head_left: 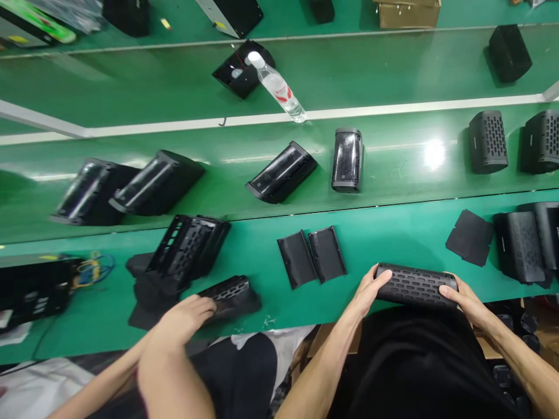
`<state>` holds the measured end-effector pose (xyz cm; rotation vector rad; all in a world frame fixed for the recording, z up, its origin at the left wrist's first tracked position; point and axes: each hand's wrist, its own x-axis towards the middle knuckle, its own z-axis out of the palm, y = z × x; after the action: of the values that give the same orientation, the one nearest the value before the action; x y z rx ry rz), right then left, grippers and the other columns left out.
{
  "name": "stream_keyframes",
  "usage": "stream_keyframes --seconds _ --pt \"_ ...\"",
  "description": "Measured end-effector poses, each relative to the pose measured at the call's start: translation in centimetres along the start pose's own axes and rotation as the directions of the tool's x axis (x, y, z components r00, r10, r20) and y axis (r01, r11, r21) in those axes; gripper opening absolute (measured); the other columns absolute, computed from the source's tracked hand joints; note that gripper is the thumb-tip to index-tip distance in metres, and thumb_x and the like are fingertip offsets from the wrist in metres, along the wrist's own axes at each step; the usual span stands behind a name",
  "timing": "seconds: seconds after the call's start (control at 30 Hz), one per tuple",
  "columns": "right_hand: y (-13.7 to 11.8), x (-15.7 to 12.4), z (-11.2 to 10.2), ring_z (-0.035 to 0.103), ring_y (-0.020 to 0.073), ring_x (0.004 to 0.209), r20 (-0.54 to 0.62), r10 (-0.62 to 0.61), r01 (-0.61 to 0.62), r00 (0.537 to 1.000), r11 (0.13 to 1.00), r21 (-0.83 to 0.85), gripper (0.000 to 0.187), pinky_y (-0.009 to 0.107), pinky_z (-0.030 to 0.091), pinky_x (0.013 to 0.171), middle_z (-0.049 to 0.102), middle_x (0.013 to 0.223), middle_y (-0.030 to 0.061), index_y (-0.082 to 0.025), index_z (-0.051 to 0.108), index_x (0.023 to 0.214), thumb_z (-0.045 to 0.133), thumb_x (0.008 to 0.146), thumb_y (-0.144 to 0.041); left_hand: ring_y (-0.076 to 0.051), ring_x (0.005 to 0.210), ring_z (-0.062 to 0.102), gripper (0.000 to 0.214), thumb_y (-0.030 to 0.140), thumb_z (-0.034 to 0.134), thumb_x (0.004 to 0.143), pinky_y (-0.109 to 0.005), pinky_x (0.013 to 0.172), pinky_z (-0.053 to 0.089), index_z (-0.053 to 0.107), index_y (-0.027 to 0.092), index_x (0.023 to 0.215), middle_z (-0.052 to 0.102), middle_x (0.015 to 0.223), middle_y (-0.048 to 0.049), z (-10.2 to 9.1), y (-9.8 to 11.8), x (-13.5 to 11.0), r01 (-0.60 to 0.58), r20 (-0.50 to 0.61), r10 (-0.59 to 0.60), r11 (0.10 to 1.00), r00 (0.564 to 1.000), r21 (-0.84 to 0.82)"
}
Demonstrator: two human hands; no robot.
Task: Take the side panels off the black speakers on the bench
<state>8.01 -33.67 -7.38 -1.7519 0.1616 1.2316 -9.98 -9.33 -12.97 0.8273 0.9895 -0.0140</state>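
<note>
Both my hands hold a black speaker body with a slotted grille (414,285) at the near edge of the green bench (393,238). My left hand (367,291) is wrapped round its left end. My right hand (463,297) grips its right end, fingers curled over the top. Just beyond the speaker, to the left, lie two black curved panels (312,256) side by side. A flat black sheet (469,237) lies to the right.
A co-worker's hand (187,317) rests on a black grille part (231,294) at the left, near a stack of black frames (186,250). Several black speakers (347,160) lie on the conveyor belt behind. A clear water bottle (279,87) lies further back. Finished speakers (522,244) stand at the right.
</note>
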Motion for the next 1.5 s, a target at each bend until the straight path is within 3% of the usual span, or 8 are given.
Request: stream_keyframes --seconds 0.2,0.43,0.53,0.7,0.83,1.0,1.27,1.5 --pt "-6.0 6.5 -0.1 0.072 0.0402 0.107 -0.152 -0.083 0.107 0.985 0.982 0.158 0.062 0.065 0.056 0.098 0.080 0.101 0.0137 -0.022 0.073 0.099 0.085 0.067 -0.074 -0.024 0.094 0.070 0.067 0.076 0.071 0.082 -0.032 0.072 0.056 0.070 0.021 0.121 0.074 0.121 -0.0138 -0.3 0.4 0.1 -0.125 -0.339 0.129 0.992 0.932 0.035" --pt "-20.4 19.4 0.8 0.073 0.0186 0.098 -0.367 -0.145 0.232 0.919 0.950 0.207 0.047 0.039 0.060 0.083 0.070 0.132 0.0119 -0.022 0.053 0.139 0.032 0.110 -0.051 -0.022 0.087 0.062 0.044 0.067 0.056 0.091 -0.034 0.078 0.050 0.058 0.023 0.091 0.064 0.086 -0.0032 -6.2 -3.3 -2.9 -0.080 -0.851 0.119 0.993 0.511 0.091" --pt "-23.5 20.7 0.9 0.072 0.0178 0.078 -0.409 -0.059 0.131 0.911 0.980 0.151 0.057 0.039 0.059 0.076 0.070 0.115 0.0177 -0.009 0.047 0.144 0.027 0.112 -0.051 -0.025 0.091 0.066 0.041 0.063 0.055 0.091 -0.038 0.083 0.052 0.060 0.023 0.098 0.067 0.093 -0.0060 -7.9 -4.4 -2.6 -0.066 -0.896 0.098 0.995 0.433 0.077" --pt "-18.9 16.3 5.0 0.059 0.0133 0.060 -0.442 -0.151 0.100 0.884 0.986 -0.137 0.051 0.031 0.053 0.061 0.066 0.092 0.0037 -0.016 0.057 0.131 0.037 0.111 -0.058 -0.026 0.089 0.069 0.048 0.066 0.052 0.092 -0.039 0.080 0.053 0.060 0.022 0.109 0.070 0.094 -0.0082 -8.5 -4.6 -1.1 -0.097 -0.891 0.073 0.995 0.447 0.033" --pt "-9.6 12.7 15.5 0.068 0.0165 0.065 0.018 -0.185 0.177 0.983 0.899 -0.400 0.038 0.033 0.059 0.066 0.071 0.084 0.0039 -0.014 0.069 0.109 0.066 0.100 -0.051 -0.024 0.078 0.065 0.055 0.072 0.045 0.092 -0.036 0.069 0.050 0.058 0.021 0.109 0.066 0.085 -0.0067 -8.4 -4.5 -0.6 -0.103 -0.893 0.042 0.995 0.448 -0.005" --pt "-3.6 12.1 25.9 0.072 0.0187 0.086 0.349 -0.198 0.376 0.916 0.727 -0.575 0.034 0.040 0.062 0.084 0.074 0.104 0.0051 -0.015 0.070 0.119 0.070 0.103 -0.045 -0.020 0.075 0.063 0.060 0.077 0.044 0.089 -0.030 0.059 0.046 0.062 0.022 0.105 0.072 0.101 -0.0108 -7.7 -4.1 -1.0 -0.129 -0.846 0.065 0.992 0.530 -0.004" --pt "-6.3 11.8 21.4 0.069 0.0173 0.075 0.500 -0.229 0.540 0.835 0.516 -0.665 0.025 0.037 0.058 0.079 0.071 0.087 0.0005 -0.015 0.068 0.117 0.065 0.104 -0.036 -0.020 0.067 0.062 0.076 0.092 0.045 0.084 -0.031 0.060 0.049 0.064 0.019 0.083 0.068 0.075 -0.0080 -6.6 -3.2 -0.7 -0.201 -0.690 0.086 0.976 0.719 -0.087" --pt "-8.9 6.9 17.6 0.067 0.0205 0.066 0.479 -0.295 0.561 0.827 0.493 -0.665 0.034 0.033 0.050 0.071 0.071 0.074 -0.0001 -0.018 0.063 0.116 0.052 0.092 -0.040 -0.024 0.094 0.072 0.066 0.064 0.077 0.082 -0.036 0.085 0.059 0.066 0.018 0.128 0.078 0.106 -0.0086 -4.7 -0.3 0.8 -0.322 -0.331 0.250 0.928 0.910 -0.185"
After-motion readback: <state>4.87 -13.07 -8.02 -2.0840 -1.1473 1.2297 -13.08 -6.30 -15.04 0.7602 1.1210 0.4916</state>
